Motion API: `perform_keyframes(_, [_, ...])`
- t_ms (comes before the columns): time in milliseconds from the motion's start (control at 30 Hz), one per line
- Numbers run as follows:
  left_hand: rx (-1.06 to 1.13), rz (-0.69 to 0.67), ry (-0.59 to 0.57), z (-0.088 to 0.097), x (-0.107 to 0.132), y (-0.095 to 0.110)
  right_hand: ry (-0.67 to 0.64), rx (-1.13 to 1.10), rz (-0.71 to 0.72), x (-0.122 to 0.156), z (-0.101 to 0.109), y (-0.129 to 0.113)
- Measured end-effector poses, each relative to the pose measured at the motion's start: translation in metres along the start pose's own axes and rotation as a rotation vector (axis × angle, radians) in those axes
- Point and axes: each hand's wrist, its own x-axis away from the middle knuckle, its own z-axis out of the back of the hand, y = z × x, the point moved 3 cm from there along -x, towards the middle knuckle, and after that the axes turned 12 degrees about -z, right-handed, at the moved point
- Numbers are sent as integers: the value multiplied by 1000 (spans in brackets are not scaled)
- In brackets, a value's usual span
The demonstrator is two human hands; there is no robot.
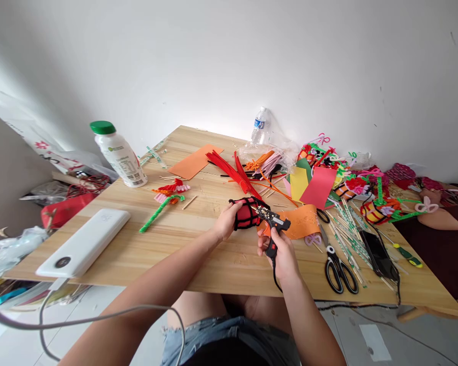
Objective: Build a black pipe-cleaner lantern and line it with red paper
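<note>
My left hand (226, 221) is closed round the near-left side of a small red lantern (246, 213) banded with black pipe cleaner. In my right hand (283, 250) is a black hot glue gun (274, 219) with an orange trigger, its nozzle pointing left at the lantern. Whether the nozzle touches the lantern I cannot tell. Under and beside the gun lies an orange paper sheet (304, 219). Behind the lantern rests a bundle of red pipe cleaners (239, 175). A green-stemmed pipe-cleaner flower (156, 213) lies to the left.
Scissors (339, 274), thin sticks, a black phone (379, 254) and a screwdriver (407, 255) lie at right, near finished lanterns (377, 209). A white power bank (84, 243) and a bottle (118, 155) stand at left. Another person's arm (442, 219) reaches in from the right.
</note>
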Motion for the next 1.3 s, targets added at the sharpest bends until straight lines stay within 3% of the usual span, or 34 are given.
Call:
perform_keyframes(767, [-11, 0, -36, -3, 1, 3, 31, 129, -77, -5, -5, -13])
perform_keyframes(1300, [-17, -16, -51, -2, 0, 2, 70, 160, 7, -7, -2, -14])
